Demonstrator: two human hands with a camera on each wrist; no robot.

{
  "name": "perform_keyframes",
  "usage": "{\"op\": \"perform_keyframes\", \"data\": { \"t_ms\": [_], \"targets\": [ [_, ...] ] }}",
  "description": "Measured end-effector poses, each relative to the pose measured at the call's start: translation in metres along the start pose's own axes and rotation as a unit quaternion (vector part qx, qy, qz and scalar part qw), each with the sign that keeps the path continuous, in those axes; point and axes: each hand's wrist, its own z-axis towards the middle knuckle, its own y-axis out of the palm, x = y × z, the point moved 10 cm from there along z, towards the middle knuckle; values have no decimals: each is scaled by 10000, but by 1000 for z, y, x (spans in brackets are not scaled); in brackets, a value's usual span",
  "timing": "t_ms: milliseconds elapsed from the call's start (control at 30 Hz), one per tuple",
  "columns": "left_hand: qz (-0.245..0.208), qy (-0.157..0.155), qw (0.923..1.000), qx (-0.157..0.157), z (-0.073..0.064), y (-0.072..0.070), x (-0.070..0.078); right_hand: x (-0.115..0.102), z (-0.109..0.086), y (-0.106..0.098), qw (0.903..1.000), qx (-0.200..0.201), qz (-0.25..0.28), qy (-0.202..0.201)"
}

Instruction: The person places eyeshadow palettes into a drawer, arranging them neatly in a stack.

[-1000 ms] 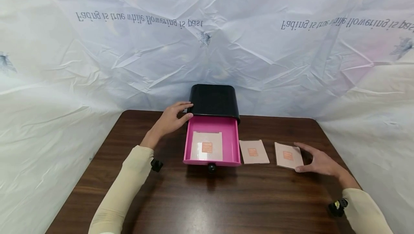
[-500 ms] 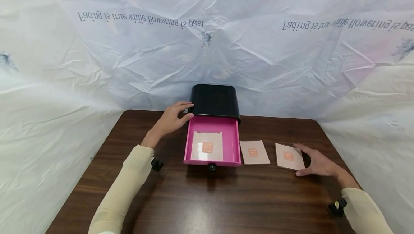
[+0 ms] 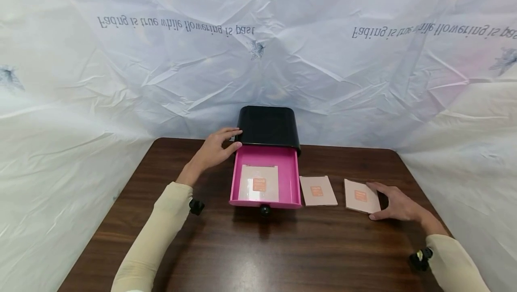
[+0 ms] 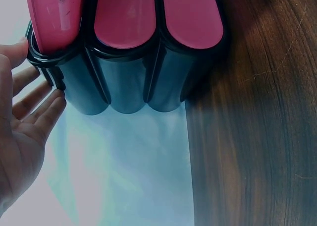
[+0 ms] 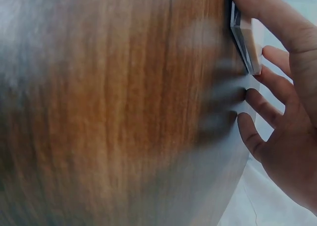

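A black drawer unit (image 3: 268, 126) stands at the back with its top pink drawer (image 3: 291, 171) pulled out. Inside the drawer lies a flat, pale-pink square compact (image 3: 247, 184) with an orange label. My left hand (image 3: 214, 150) rests its extended fingers against the unit's left side; in the left wrist view the thumb is by the top drawer's edge. Between the thumb and fingers of my right hand (image 3: 400, 204) is the right side of a similar compact (image 3: 355, 202), whose edge (image 5: 246, 40) shows in the right wrist view. A third compact (image 3: 312, 197) lies beside the drawer.
Two more pink drawers (image 4: 126, 18) sit closed in the unit, seen in the left wrist view. The dark wooden table (image 3: 258, 251) extends in front of it. Crumpled white printed sheeting (image 3: 258, 72) hangs close behind and on both sides.
The compact at my right hand has turned slightly and shifted a little, with the fingers moving along with it. My left hand and the drawer have stayed in place.
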Motion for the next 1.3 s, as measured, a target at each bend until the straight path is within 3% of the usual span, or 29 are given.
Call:
{"op": "perform_keyframes", "data": {
  "t_ms": [300, 667, 1000, 1300],
  "targets": [
    [-22, -23, 10000, -32, -1, -1, 2, 4, -6, -3, 9988, 18, 5, 491],
    [-4, -57, 10000, -22, -1, -1, 3, -15, -8, -25, 9962, 530, 130, 685],
    [-24, -68, 10000, -24, -1, -1, 1, -52, -11, -46, 9940, 1015, 270, 303],
    [13, -153, 9999, -80, 1, -3, 0, -110, -6, -65, 9895, 1413, 273, -97]
  ]
}}
